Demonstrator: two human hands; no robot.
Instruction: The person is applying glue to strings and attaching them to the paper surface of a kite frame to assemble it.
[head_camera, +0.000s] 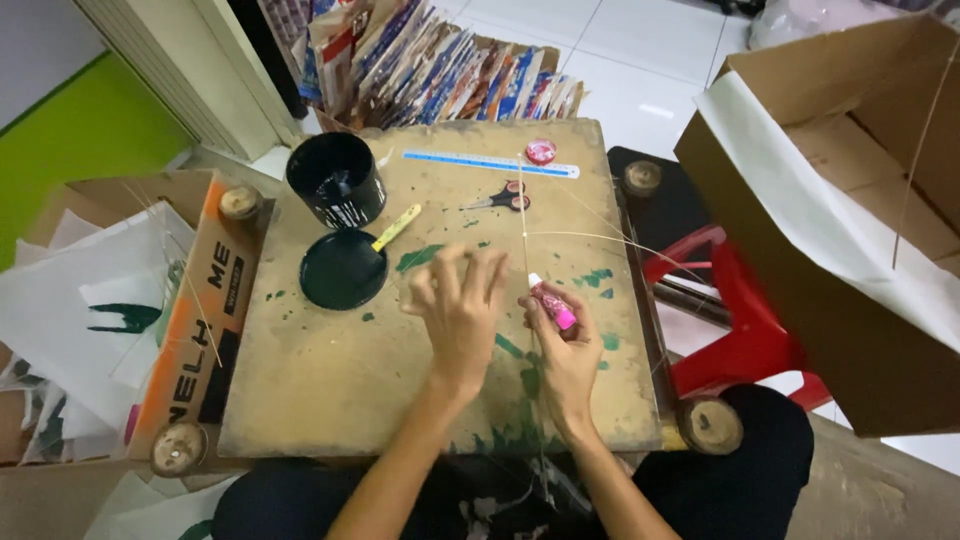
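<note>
Two hands work at the middle of the paint-stained worktop (330, 380). Right hand (565, 350) is closed around a small pink tube (552, 304), its white tip up beside a thin upright stick (523, 230). Left hand (458, 310) hovers with fingers spread, holding nothing that can be made out. Risks: the stick looks flimsy and could bend or snap under pressure; an elbow could knock the open black tin (336, 180) behind. The tube is short and bright pink.
</note>
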